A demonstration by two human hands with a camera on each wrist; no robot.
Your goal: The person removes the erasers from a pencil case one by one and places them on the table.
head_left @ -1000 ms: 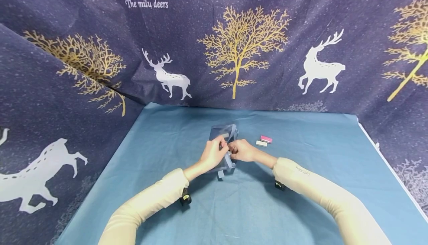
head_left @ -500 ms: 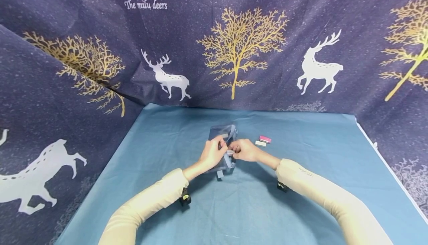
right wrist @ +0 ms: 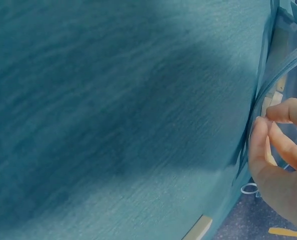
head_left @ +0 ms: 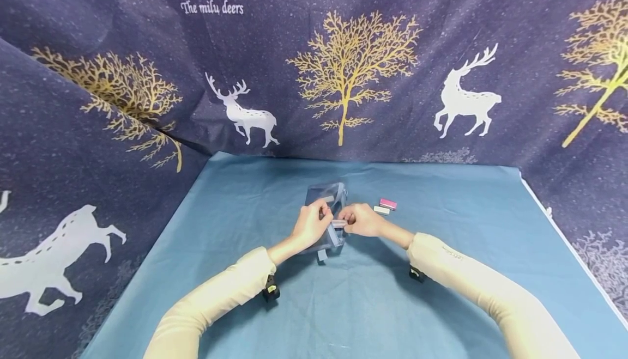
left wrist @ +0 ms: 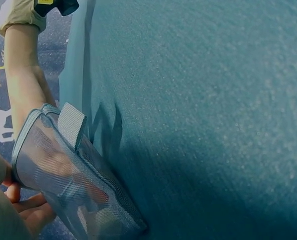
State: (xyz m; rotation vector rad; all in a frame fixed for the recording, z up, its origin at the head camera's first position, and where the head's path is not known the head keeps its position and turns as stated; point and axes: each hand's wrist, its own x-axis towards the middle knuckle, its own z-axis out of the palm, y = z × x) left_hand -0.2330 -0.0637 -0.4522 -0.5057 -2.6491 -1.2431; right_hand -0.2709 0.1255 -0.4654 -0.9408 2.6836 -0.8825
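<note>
A blue see-through mesh pouch with a zipper edge lies on the table between both hands. My left hand pinches the rim of its opening; in the left wrist view its fingers lie behind the mesh pouch. At the opening, my right hand pinches the end of a small pale bar. The right wrist view has thumb and fingers of the right hand meeting beside pale pieces inside the pouch; the pinched end is mostly covered there.
Right of the pouch, a pink bar and a whitish bar lie side by side on the blue cloth. Another pale piece shows through the mesh. A dark printed curtain stands behind the table.
My right hand has drawn slightly to the right, and the pale bar now shows between the two hands at the pouch opening. The left hand keeps its place on the rim.
</note>
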